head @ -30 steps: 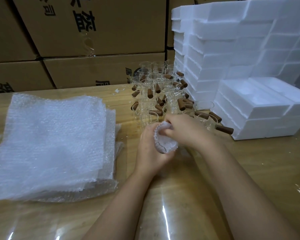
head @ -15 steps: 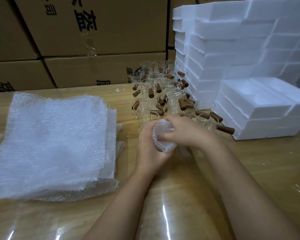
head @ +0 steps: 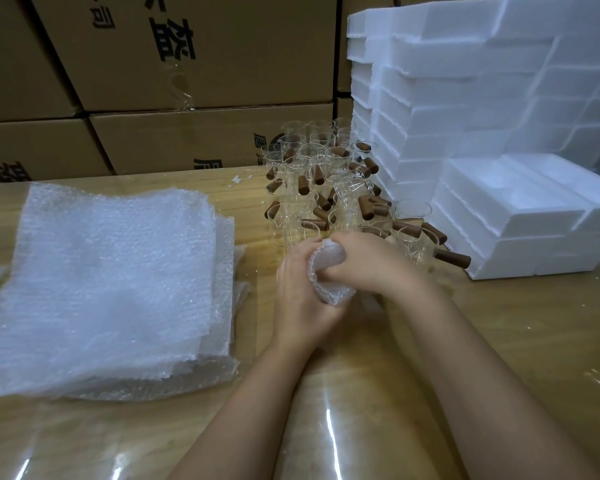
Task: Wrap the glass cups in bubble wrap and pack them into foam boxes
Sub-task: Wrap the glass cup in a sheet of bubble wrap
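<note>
Left on the glossy wooden table [head: 499, 323], a thick stack of clear bubble-wrap sheets [head: 111, 282]. At centre, a small rounded bundle of white bubble wrap [head: 328, 271], glass hidden, gripped from the left by the left hand [head: 300, 292], its crumpled open end pinched by the right hand [head: 368, 263]. Just beyond, clustered clear glass cups with brown handles [head: 326, 188]; far right, stacked white foam boxes [head: 499, 202]. Compared with a second ago, right fingertips lower across the opening.

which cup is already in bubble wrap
The cup held between the left hand and right hand, in front of the cluster; the others stand bare on the table.
</note>
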### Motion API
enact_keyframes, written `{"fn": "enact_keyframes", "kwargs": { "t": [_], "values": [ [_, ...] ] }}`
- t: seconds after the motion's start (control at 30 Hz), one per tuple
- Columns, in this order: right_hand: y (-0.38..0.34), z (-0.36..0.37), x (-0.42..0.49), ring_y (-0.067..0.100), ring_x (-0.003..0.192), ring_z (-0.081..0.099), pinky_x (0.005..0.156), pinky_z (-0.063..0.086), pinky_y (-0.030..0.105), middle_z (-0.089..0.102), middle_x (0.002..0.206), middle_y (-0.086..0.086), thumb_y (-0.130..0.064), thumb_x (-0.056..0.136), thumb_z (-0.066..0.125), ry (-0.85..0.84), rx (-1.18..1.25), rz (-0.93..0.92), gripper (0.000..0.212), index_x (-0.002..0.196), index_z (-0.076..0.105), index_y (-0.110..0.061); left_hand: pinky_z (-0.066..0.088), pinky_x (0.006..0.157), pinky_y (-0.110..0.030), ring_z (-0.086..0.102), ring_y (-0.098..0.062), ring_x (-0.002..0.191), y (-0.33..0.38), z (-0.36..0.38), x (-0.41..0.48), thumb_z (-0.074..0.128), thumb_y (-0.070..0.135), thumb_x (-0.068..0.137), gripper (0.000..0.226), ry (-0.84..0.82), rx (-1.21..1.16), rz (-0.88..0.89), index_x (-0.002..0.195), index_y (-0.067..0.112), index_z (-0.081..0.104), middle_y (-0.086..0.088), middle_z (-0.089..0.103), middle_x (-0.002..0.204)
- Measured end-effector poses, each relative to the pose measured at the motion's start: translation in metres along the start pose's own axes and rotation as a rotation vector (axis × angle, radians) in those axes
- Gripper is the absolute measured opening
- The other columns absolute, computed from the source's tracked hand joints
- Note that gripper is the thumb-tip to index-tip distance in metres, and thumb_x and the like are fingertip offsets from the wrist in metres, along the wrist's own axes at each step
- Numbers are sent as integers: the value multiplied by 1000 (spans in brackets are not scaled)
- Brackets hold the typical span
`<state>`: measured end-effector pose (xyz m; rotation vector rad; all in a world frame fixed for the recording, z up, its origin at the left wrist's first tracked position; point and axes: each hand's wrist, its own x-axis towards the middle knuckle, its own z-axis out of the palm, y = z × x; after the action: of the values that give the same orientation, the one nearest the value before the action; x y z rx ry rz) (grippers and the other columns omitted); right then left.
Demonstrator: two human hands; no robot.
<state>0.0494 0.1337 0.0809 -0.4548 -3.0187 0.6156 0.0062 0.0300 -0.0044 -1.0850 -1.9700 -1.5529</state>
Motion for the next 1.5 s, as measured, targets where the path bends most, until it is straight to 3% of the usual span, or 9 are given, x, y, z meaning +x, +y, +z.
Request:
{"fn": "enact_keyframes", "kwargs": {
  "t": [0.1, 0.17, 0.23, 0.4, 0.63, 0.83, 1.1, 1.33, 1.5],
  "values": [
    [5, -10, -6, 5, 70, 54, 58, 39, 23, 53, 81, -14, -33, 77, 70, -142, 155, -41, 32, 93, 43, -35, 44, 98, -32, 54, -18, 115, 0, -1, -1, 70, 37, 65, 67, -25, -24, -60, 123, 12, 50, -5, 56, 123],
    [9, -9, -4, 4, 70, 54, 54, 37, 22, 54, 85, -11, -29, 76, 73, -168, 152, -19, 36, 100, 46, -32, 40, 98, -21, 52, -11, 111, 1, -2, -3, 70, 40, 64, 71, -36, -16, -81, 126, 15, 47, 3, 53, 119],
    [10, -5, 0, 11, 70, 58, 55, 40, 24, 57, 85, -5, -29, 75, 74, -179, 133, 33, 32, 97, 52, -24, 32, 101, -11, 45, -5, 115, 2, -2, -4, 73, 36, 64, 77, -51, 11, -49, 131, 17, 42, 6, 48, 123],
    [8, 4, 8, 15, 62, 58, 53, 42, 25, 60, 72, -2, -32, 73, 69, -159, 0, 116, 17, 72, 57, -20, 40, 94, -24, 51, -14, 105, 5, -3, -1, 68, 35, 68, 59, -68, 38, 60, 119, 10, 50, -8, 58, 112],
    [6, 5, 7, 18, 63, 66, 53, 47, 25, 67, 72, 1, -34, 70, 69, -133, 25, 145, 22, 81, 65, -16, 37, 92, -10, 50, -8, 103, 0, -2, -2, 84, 13, 60, 63, -75, 29, 16, 114, -2, 54, -5, 55, 110],
    [2, -1, 0, 19, 62, 53, 60, 43, 32, 57, 71, 2, -27, 77, 65, -233, 167, 20, 15, 76, 60, -13, 41, 84, -10, 53, -7, 95, 4, -6, -3, 73, 45, 60, 64, -39, -48, -58, 112, 18, 48, 5, 53, 104],
    [4, -23, -14, 13, 71, 50, 59, 39, 23, 56, 84, 2, -16, 88, 56, -418, 308, -94, 26, 110, 59, -4, 35, 81, 1, 49, 4, 91, 2, -4, -3, 71, 60, 54, 70, -29, -26, -117, 111, 29, 43, 15, 51, 102],
    [10, -21, -11, -7, 41, 48, 40, 37, 9, 56, 69, -8, -23, 85, 64, -400, 244, -44, 13, 97, 61, -17, 41, 81, -8, 54, 1, 93, 2, -4, -4, 73, 61, 54, 71, -115, -47, -147, 111, 29, 45, 16, 54, 103],
    [8, -10, -6, 12, 72, 58, 68, 47, 26, 63, 89, -1, -40, 92, 57, -299, 254, -16, 28, 105, 62, -16, 38, 84, -4, 55, -9, 97, -2, -2, -4, 69, 61, 53, 72, -64, -27, -192, 112, 30, 42, 9, 55, 107]
  ]
}}
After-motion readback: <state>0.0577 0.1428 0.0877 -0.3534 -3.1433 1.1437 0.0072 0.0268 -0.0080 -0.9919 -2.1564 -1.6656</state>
